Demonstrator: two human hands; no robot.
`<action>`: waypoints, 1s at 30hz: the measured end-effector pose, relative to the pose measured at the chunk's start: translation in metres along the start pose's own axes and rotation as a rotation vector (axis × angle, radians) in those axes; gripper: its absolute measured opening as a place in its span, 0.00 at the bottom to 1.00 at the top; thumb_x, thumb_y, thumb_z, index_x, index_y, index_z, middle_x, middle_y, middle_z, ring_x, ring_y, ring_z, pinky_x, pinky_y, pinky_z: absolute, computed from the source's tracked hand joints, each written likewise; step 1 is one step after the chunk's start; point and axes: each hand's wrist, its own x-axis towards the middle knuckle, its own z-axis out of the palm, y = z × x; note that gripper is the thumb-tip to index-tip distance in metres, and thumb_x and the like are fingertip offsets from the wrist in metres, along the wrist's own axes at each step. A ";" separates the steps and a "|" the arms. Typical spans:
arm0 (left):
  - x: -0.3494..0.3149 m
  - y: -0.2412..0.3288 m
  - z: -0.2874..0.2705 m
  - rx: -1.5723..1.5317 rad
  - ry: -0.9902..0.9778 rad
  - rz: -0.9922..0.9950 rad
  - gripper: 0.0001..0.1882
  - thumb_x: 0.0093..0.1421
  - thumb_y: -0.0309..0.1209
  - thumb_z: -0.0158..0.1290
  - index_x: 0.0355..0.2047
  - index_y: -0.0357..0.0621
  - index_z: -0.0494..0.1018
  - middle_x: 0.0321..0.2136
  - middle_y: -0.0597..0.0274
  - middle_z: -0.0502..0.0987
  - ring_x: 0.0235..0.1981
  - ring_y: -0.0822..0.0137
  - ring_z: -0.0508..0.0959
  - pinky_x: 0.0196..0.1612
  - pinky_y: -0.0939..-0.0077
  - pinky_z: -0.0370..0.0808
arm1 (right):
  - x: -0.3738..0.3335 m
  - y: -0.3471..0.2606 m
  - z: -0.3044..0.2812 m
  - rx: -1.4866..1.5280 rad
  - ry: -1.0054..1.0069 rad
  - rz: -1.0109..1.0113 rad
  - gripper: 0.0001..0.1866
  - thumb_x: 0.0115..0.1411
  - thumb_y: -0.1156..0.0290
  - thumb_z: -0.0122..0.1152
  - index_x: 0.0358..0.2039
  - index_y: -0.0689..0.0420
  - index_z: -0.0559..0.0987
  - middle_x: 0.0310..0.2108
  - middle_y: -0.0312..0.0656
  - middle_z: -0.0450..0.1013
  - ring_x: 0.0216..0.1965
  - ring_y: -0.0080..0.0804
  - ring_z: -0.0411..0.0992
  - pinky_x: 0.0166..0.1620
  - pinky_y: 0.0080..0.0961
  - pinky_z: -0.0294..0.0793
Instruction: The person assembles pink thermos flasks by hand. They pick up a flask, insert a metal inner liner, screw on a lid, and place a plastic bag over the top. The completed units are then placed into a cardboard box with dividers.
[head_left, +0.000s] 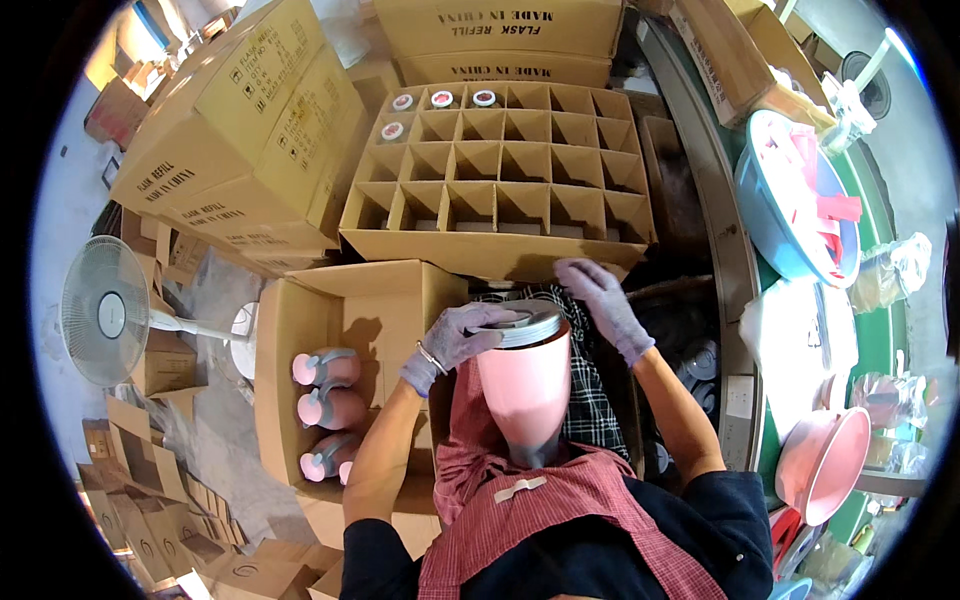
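Note:
Between my knees, against the red checked apron, a pink flask stands with its narrow grey end down and its wide end up. A grey round base cap with a pale ring sits at that wide end. My left hand, in a light purple glove, has its fingers closed over the cap's left edge. Gloved alike, my right hand is apart from the flask, to its upper right near the divided carton, fingers stretched out and nothing in them. The flask's lower tip is partly hidden by the apron.
Ahead stands a divided carton with several round-topped items in its far left cells. An open carton at left holds several pink flasks. Stacked cartons and a fan stand farther left. Blue and pink basins are at right.

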 end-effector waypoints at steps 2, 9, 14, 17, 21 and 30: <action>0.002 -0.008 0.004 -0.016 -0.047 0.053 0.24 0.62 0.48 0.52 0.51 0.46 0.76 0.48 0.52 0.78 0.51 0.54 0.76 0.57 0.63 0.70 | -0.003 -0.006 0.016 -0.133 -0.211 -0.004 0.21 0.70 0.61 0.46 0.54 0.63 0.74 0.53 0.41 0.72 0.55 0.27 0.67 0.61 0.22 0.61; -0.019 -0.010 0.023 -0.063 -0.044 0.062 0.36 0.67 0.59 0.35 0.52 0.37 0.74 0.53 0.49 0.73 0.52 0.51 0.73 0.58 0.61 0.68 | 0.000 0.006 0.030 -0.478 -0.498 0.143 0.29 0.67 0.53 0.49 0.57 0.64 0.72 0.55 0.51 0.72 0.55 0.39 0.70 0.59 0.28 0.66; -0.016 0.003 0.021 0.222 -0.193 0.097 0.27 0.71 0.47 0.35 0.56 0.39 0.70 0.56 0.51 0.71 0.57 0.54 0.69 0.63 0.63 0.60 | 0.013 0.011 0.019 -0.550 -0.756 0.074 0.26 0.67 0.58 0.46 0.60 0.62 0.69 0.60 0.52 0.66 0.59 0.45 0.66 0.62 0.31 0.64; -0.010 0.012 0.023 -0.322 -0.047 0.069 0.27 0.72 0.45 0.37 0.60 0.37 0.66 0.57 0.50 0.70 0.59 0.56 0.68 0.65 0.64 0.57 | -0.003 -0.007 0.007 -0.553 -0.718 0.001 0.26 0.66 0.59 0.49 0.60 0.60 0.69 0.61 0.52 0.64 0.62 0.43 0.62 0.65 0.32 0.59; -0.036 -0.075 0.098 -0.603 0.457 -0.225 0.30 0.70 0.44 0.42 0.63 0.33 0.60 0.60 0.49 0.66 0.62 0.58 0.66 0.67 0.67 0.57 | -0.063 -0.028 -0.045 -0.491 -0.601 -0.179 0.28 0.66 0.62 0.52 0.65 0.57 0.62 0.63 0.47 0.60 0.64 0.39 0.59 0.66 0.32 0.57; -0.082 0.018 0.100 -0.773 0.135 -0.669 0.18 0.64 0.36 0.55 0.48 0.35 0.71 0.35 0.63 0.78 0.34 0.74 0.77 0.40 0.79 0.75 | -0.180 0.122 -0.103 -0.113 -0.044 0.091 0.33 0.72 0.53 0.38 0.69 0.60 0.50 0.69 0.53 0.48 0.70 0.38 0.48 0.69 0.32 0.47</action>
